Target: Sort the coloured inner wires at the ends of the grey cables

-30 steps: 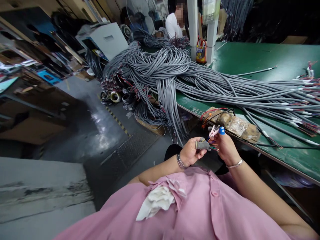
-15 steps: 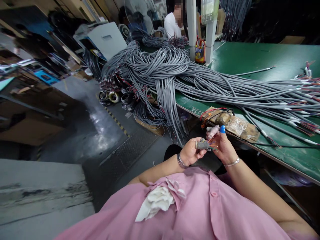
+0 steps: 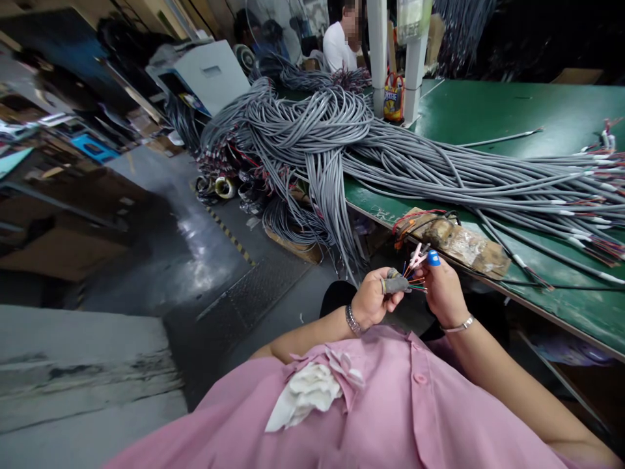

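Note:
My left hand point(image 3: 375, 297) is closed around a grey cable end, a finger cover on its thumb. Several thin coloured wires point(image 3: 415, 283) fan out from that end toward the right. My right hand point(image 3: 445, 292), with a blue cover on one fingertip, pinches a small pink-and-white clip point(image 3: 416, 256) just above the wires. Beyond my hands, at the table's edge, lies a taped cardboard block point(image 3: 461, 245) with red and black leads around it.
A large pile of grey cables point(image 3: 312, 124) runs along the green table point(image 3: 488, 111) and hangs over its near edge. A white post point(image 3: 413, 78) and a small red-and-yellow bag point(image 3: 393, 98) stand behind. A person in white point(image 3: 336, 47) sits at the back.
My right hand has moved slightly right, away from the left one. The clip now shows more clearly, and the coloured wires are spread wider. My left hand has barely moved.

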A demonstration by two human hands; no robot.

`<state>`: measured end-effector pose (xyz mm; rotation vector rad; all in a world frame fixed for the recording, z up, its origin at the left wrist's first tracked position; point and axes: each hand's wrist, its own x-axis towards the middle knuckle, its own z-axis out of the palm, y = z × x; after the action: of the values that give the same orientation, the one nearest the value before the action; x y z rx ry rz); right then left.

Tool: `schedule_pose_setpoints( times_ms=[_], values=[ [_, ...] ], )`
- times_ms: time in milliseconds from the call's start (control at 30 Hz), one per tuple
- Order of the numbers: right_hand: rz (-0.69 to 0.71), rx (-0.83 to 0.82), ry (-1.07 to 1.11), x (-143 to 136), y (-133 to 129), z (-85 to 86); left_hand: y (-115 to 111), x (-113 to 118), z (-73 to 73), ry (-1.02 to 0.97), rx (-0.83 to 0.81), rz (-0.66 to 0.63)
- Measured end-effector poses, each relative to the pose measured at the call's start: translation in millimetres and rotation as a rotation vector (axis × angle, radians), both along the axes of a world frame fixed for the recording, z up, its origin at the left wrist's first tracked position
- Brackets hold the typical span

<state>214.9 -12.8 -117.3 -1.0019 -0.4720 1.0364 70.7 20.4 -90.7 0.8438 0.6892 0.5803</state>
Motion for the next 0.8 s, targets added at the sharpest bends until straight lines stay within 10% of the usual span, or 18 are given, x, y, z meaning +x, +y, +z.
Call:
schedule_pose_setpoints(
  times_ms=[800],
  values=[
    [0.29, -0.02, 0.388, 5, 4, 6.1, -3, -1, -2.7, 0.056, 0.013, -0.005]
  ],
)
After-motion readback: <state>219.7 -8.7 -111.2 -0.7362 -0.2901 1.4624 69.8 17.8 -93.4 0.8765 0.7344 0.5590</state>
